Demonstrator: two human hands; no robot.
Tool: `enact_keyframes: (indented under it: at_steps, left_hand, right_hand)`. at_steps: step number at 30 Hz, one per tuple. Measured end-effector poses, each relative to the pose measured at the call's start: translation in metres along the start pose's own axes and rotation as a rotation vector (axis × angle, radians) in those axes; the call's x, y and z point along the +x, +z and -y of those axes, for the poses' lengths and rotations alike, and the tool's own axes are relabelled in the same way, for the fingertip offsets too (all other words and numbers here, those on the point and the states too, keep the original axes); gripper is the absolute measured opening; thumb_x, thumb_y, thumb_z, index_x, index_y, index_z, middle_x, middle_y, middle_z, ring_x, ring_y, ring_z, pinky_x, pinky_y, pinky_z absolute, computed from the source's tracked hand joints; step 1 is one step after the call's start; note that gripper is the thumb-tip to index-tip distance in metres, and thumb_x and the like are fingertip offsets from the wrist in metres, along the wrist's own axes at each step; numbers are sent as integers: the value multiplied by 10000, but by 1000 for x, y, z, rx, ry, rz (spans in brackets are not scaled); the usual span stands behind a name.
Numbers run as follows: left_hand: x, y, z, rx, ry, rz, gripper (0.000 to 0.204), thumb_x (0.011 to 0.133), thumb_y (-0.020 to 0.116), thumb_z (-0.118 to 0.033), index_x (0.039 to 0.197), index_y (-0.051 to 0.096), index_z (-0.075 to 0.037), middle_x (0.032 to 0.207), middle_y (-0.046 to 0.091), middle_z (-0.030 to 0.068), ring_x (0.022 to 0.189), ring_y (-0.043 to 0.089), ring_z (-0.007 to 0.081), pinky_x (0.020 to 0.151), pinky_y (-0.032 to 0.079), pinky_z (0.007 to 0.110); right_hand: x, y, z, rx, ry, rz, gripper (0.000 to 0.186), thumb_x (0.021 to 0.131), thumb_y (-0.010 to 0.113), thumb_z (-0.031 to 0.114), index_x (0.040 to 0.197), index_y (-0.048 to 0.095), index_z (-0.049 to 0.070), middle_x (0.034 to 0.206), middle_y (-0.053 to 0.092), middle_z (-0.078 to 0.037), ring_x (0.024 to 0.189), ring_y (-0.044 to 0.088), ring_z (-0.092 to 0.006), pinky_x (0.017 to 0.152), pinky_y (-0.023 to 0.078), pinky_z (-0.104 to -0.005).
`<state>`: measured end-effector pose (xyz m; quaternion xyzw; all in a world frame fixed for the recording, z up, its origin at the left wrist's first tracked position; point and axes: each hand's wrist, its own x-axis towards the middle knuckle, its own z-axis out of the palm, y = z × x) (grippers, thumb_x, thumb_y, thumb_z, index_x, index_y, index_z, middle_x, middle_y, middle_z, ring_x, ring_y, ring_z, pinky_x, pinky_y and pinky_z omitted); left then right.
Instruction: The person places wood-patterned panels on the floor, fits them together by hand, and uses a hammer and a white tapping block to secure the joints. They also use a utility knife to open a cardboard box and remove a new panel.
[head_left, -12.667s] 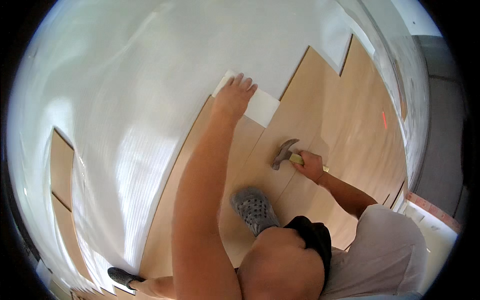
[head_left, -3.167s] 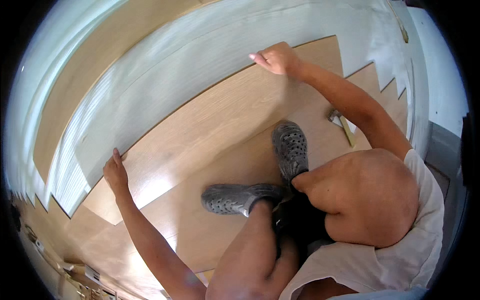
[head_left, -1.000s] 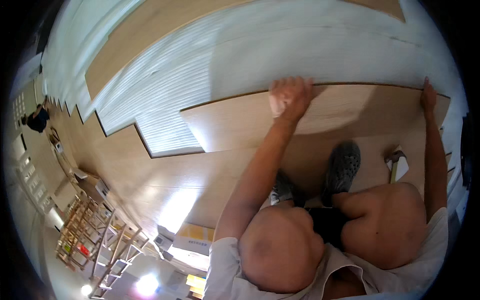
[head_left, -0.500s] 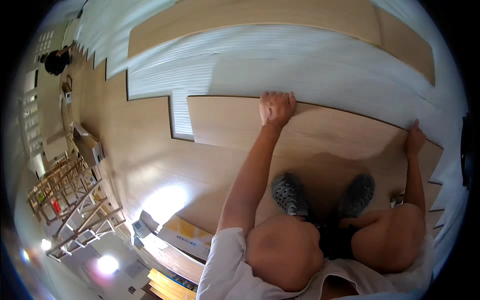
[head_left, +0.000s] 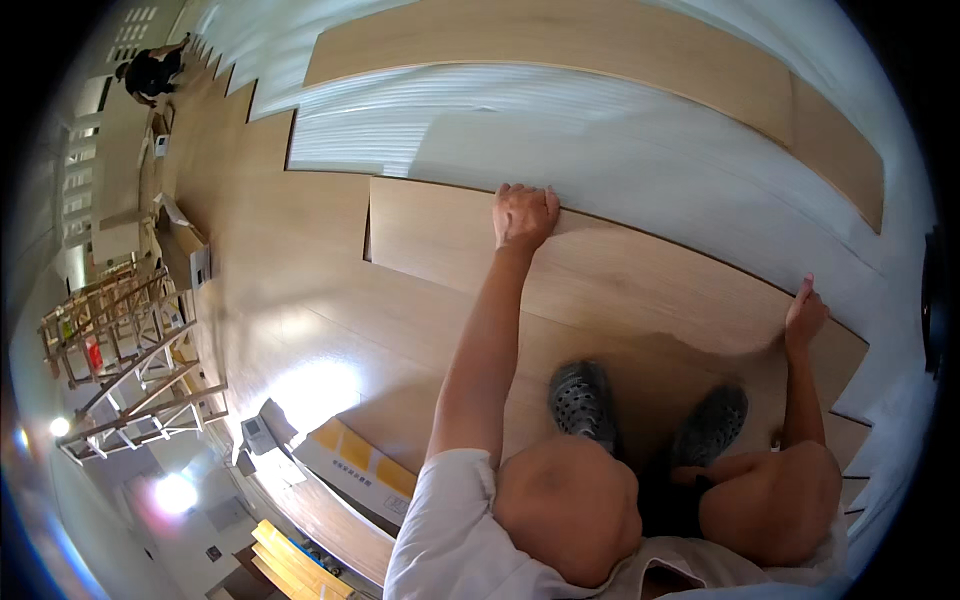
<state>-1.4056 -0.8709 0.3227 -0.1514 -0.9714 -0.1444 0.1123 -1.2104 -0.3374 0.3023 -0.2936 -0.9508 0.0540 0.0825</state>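
A light wood floor plank (head_left: 640,265) lies across in front of me, with its left end close to the stepped edge of the laid flooring (head_left: 280,240). A thin dark gap shows at that end. My left hand (head_left: 525,215) is closed over the plank's far edge, left of its middle, fingers curled out of sight. Near the right end, my right hand (head_left: 806,318) grips the same edge, its thumb or a finger pointing up. Beyond the plank spreads whitish ribbed underlay (head_left: 560,135).
Two loose planks (head_left: 560,40) rest on the underlay farther off. My grey shoes (head_left: 583,400) stand on the flooring. At lower left are an open carton (head_left: 360,470) and wooden trestles (head_left: 130,370). Another person (head_left: 152,72) crouches at far left.
The plank has slid left with both hands on it, so the wide gap at its left end is now a thin slit. My view has shifted slightly too.
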Motion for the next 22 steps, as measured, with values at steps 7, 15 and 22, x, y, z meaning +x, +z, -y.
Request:
enact_keyframes:
  at_steps: [7, 15, 22]
  left_hand:
    - [5, -4, 23, 135, -97, 180, 452, 961, 517, -244, 565, 625, -54, 647, 663, 105, 717, 629, 289, 835, 460, 433]
    - [0, -4, 21, 34, -77, 48, 460, 969, 514, -223, 553, 619, -57, 604, 620, 123, 689, 611, 311, 806, 471, 447]
    - [-1, 4, 19, 87, -162, 87, 329, 886, 644, -241, 609, 673, -66, 661, 670, 150, 753, 652, 318, 917, 481, 460]
  right_hand:
    - [-2, 4, 23, -58, -109, -87, 698, 1072, 428, 424, 649, 647, -87, 646, 627, -259, 618, 564, -443, 656, 443, -539]
    - [-3, 20, 6, -92, -85, -15, 531, 1063, 467, 347, 798, 719, -38, 796, 700, -216, 755, 621, -411, 755, 468, -480]
    - [3, 41, -43, 70, 15, 209, 449, 1072, 443, 328, 1180, 703, -21, 1134, 726, -205, 1005, 692, -266, 989, 439, -434]
